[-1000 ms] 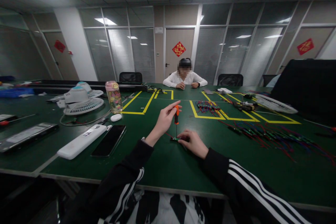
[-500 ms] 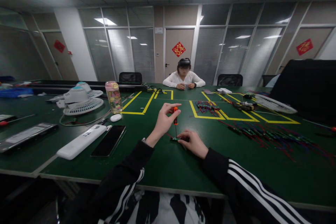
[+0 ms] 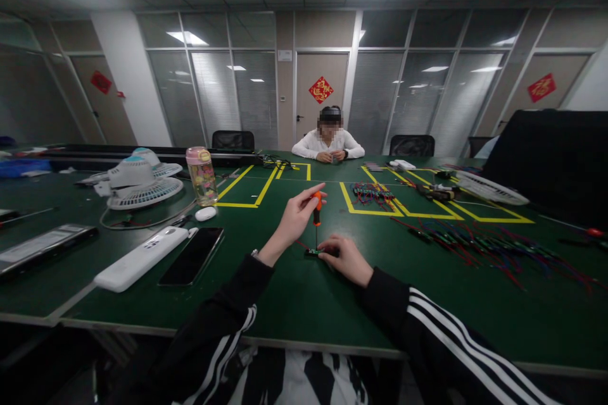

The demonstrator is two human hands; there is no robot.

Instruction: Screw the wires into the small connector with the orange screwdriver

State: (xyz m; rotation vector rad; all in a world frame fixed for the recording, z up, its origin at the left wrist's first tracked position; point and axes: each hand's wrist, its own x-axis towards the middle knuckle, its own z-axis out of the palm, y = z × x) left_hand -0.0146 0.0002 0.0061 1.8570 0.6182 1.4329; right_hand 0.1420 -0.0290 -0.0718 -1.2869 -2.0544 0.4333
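My left hand [image 3: 295, 216] is closed around the handle of an orange and black screwdriver [image 3: 317, 218], which stands upright with its shaft pointing down. The tip meets a small green circuit board [image 3: 312, 252] lying on the green table [image 3: 285, 304]. Fingers of my right hand [image 3: 346, 258] pinch the right end of that board and press it to the tabletop. A thin red wire runs from the board's left side. Whatever the tip touches on the board is too small to make out.
Wired circuit boards [image 3: 475, 243] lie spread at right; another bunch [image 3: 373, 195] sits inside yellow tape. To the left are a phone [image 3: 192, 257], a white long device [image 3: 142, 258], a bottle [image 3: 202, 177] and fans [image 3: 145, 186]. Across the table sits a person [image 3: 327, 139].
The whole view has shifted slightly. Both hands keep their places at the screwdriver and the circuit board, with the left fingers turned a little on the handle.
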